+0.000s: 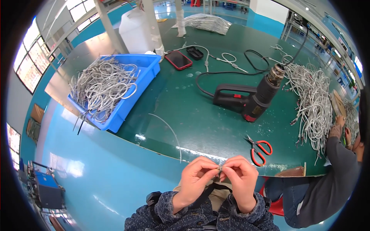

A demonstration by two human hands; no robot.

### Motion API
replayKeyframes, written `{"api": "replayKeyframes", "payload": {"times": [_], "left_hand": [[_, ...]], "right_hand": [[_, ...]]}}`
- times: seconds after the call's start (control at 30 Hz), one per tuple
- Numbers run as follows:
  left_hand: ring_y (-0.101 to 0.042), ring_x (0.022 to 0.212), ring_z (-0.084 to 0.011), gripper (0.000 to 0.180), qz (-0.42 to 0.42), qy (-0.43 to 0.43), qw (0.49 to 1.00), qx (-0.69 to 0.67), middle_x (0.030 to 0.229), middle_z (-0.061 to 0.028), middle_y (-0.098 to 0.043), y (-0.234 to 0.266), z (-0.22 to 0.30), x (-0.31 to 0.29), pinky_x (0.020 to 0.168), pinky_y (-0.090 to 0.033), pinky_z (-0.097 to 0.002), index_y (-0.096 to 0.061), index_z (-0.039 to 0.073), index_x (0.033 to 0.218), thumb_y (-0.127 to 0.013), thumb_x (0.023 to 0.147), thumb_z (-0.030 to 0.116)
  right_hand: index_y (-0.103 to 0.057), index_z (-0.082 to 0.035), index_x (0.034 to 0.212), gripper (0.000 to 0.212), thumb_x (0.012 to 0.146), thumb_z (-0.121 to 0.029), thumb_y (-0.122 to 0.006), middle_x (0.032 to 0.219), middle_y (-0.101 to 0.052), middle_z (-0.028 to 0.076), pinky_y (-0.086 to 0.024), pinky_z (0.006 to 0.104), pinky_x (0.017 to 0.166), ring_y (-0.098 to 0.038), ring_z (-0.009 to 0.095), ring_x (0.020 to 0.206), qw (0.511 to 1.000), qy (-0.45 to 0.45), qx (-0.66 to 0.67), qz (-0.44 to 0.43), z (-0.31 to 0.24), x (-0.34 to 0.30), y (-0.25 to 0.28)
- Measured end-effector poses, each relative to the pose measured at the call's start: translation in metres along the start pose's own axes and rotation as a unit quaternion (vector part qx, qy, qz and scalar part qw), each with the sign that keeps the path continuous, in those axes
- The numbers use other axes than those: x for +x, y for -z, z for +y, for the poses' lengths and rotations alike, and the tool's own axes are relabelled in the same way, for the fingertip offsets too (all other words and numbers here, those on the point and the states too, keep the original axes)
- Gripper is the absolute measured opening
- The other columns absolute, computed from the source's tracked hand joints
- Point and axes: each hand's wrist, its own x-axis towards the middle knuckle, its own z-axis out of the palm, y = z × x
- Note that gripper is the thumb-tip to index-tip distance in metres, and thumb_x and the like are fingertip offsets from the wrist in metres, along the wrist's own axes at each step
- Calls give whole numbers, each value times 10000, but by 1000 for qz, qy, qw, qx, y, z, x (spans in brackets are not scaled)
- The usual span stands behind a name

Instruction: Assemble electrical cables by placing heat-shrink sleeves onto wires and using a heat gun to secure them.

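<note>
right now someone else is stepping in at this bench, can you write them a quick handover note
Left hand: pinching one end of a thin grey cable at chest height, just off the near table edge.
Right hand: pinching the same small cable end from the other side, fingertips meeting the left.
The cable arcs from the hands up across the green table.
Blue bin, far left: full of coiled grey cables.
Loose cable pile, right, where another person is working.
Heat gun lies mid-table; red scissors near the right hand.
Done: cannot tell what has been done to this cable end.
Left: this cable is not in the bin.
</note>
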Motion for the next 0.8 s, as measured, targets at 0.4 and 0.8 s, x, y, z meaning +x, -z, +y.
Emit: {"api": "replayKeyframes", "payload": {"times": [0.4,0.8], "left_hand": [[-595,789,-154,105,13,23,999,-24,915,-97,-529,0,3,-1,707,-503,-253,-572,-52,917,-580,817,-85],[-586,788,-154,101,27,-43,997,-53,906,-98,-534,0,-9,-3,688,-490,-242,-563,-43,907,-598,815,-66]], "right_hand": [[-587,40,788,111,709,111,-618,769,-591,122,-458,237,537,-574,163,617,940,210,-263,57,-3,2,-4],[-589,58,830,63,823,66,-526,737,-598,138,-510,281,512,-601,189,601,951,-172,256,16,-1,3,7]]}}
